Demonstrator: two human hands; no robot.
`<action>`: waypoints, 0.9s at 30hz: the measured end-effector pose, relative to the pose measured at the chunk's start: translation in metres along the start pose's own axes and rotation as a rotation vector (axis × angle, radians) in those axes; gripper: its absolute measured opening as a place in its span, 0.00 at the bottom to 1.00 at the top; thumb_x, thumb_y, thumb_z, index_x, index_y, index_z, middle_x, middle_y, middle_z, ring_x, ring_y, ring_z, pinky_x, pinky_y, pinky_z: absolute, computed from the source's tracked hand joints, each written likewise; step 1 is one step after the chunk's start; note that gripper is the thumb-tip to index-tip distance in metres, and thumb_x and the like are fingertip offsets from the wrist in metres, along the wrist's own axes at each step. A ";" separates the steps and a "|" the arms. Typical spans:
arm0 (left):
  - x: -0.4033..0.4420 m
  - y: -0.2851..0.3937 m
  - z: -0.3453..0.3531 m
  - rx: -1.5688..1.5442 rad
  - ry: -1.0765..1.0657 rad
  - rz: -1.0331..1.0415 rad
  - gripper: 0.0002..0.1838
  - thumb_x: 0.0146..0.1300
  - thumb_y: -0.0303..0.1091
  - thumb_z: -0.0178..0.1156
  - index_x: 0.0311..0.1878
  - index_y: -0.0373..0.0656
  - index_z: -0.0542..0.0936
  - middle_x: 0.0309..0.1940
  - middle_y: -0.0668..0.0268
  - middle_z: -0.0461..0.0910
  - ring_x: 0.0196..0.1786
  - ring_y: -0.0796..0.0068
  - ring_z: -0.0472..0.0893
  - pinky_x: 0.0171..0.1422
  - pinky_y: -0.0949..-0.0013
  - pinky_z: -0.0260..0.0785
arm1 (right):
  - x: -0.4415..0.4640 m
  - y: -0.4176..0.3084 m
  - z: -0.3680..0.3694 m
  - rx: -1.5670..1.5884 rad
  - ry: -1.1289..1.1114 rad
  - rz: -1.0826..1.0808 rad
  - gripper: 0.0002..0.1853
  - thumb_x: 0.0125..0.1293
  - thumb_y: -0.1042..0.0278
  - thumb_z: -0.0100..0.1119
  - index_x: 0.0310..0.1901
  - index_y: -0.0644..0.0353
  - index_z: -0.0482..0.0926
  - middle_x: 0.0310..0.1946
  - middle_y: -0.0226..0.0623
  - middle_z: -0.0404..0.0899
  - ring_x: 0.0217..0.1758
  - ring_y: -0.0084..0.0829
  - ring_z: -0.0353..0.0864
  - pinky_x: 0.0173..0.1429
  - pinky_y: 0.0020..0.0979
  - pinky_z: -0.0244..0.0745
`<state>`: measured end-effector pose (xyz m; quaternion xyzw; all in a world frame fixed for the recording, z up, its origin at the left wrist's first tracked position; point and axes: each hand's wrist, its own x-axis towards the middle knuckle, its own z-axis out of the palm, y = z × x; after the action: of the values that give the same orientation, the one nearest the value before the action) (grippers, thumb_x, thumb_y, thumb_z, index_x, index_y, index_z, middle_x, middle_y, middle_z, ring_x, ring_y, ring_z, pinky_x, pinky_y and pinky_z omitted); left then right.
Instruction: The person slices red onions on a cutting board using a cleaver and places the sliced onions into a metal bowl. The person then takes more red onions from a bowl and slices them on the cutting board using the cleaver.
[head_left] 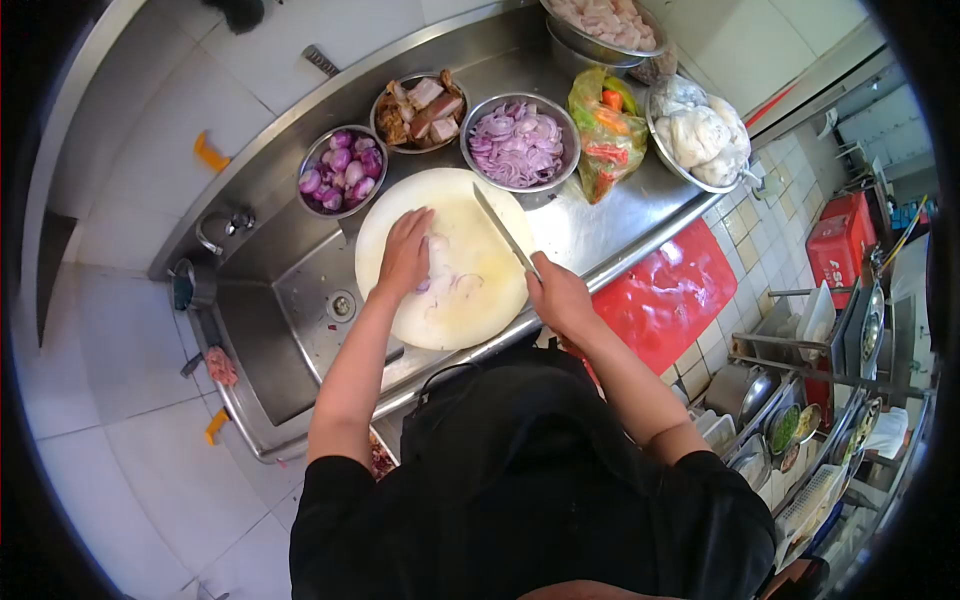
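At the cutting board's right edge, the right hand encloses the handle of the knife, likely stiff and best held there; the left hand's grip cannot be determined.

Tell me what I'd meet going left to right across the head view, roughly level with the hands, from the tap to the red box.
Tap → sink drain → left hand → knife → right hand → flat red surface → red box.

One knife, one board, two onion bowls
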<state>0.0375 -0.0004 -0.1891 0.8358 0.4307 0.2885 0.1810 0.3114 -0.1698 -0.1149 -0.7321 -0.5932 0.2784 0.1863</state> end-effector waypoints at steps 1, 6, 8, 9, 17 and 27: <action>0.005 -0.008 0.006 0.078 -0.078 0.088 0.25 0.69 0.20 0.57 0.69 0.38 0.83 0.71 0.47 0.80 0.74 0.45 0.78 0.82 0.51 0.68 | 0.003 -0.007 0.009 -0.066 0.039 -0.042 0.12 0.81 0.60 0.54 0.56 0.59 0.73 0.40 0.57 0.87 0.44 0.64 0.88 0.52 0.61 0.81; -0.043 -0.012 -0.001 -0.016 -0.223 0.144 0.24 0.70 0.22 0.57 0.68 0.39 0.84 0.70 0.49 0.82 0.74 0.45 0.78 0.81 0.50 0.69 | -0.019 -0.027 0.045 -0.320 0.021 -0.159 0.07 0.81 0.64 0.52 0.53 0.56 0.73 0.36 0.50 0.85 0.32 0.56 0.89 0.36 0.56 0.85; -0.077 -0.009 -0.015 -0.142 -0.361 0.049 0.21 0.70 0.23 0.58 0.65 0.38 0.86 0.67 0.50 0.84 0.72 0.44 0.80 0.79 0.50 0.71 | -0.040 -0.030 0.053 -0.314 -0.020 -0.202 0.07 0.81 0.65 0.52 0.53 0.57 0.73 0.35 0.50 0.85 0.32 0.56 0.89 0.36 0.56 0.85; -0.084 -0.012 -0.019 -0.144 -0.367 0.054 0.21 0.70 0.23 0.58 0.65 0.38 0.86 0.67 0.50 0.84 0.72 0.44 0.80 0.79 0.50 0.71 | -0.049 -0.033 0.055 -0.310 -0.065 -0.245 0.07 0.81 0.65 0.52 0.53 0.57 0.73 0.34 0.50 0.84 0.32 0.57 0.89 0.37 0.56 0.85; -0.094 0.000 -0.008 -0.100 -0.165 -0.025 0.24 0.73 0.26 0.59 0.72 0.34 0.79 0.72 0.46 0.79 0.75 0.45 0.76 0.83 0.53 0.67 | -0.084 0.003 0.070 0.006 0.038 -0.129 0.11 0.83 0.66 0.55 0.56 0.63 0.71 0.32 0.50 0.85 0.30 0.49 0.89 0.35 0.52 0.80; -0.095 0.035 0.007 -0.093 -0.091 -0.130 0.40 0.77 0.45 0.64 0.83 0.35 0.63 0.83 0.36 0.62 0.85 0.36 0.63 0.90 0.42 0.52 | -0.101 0.022 0.092 0.825 -0.305 0.279 0.11 0.88 0.64 0.50 0.60 0.62 0.70 0.26 0.31 0.73 0.18 0.24 0.72 0.24 0.30 0.72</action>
<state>0.0194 -0.0989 -0.2062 0.8091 0.4613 0.2577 0.2572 0.2561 -0.2783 -0.1810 -0.6203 -0.3490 0.6182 0.3335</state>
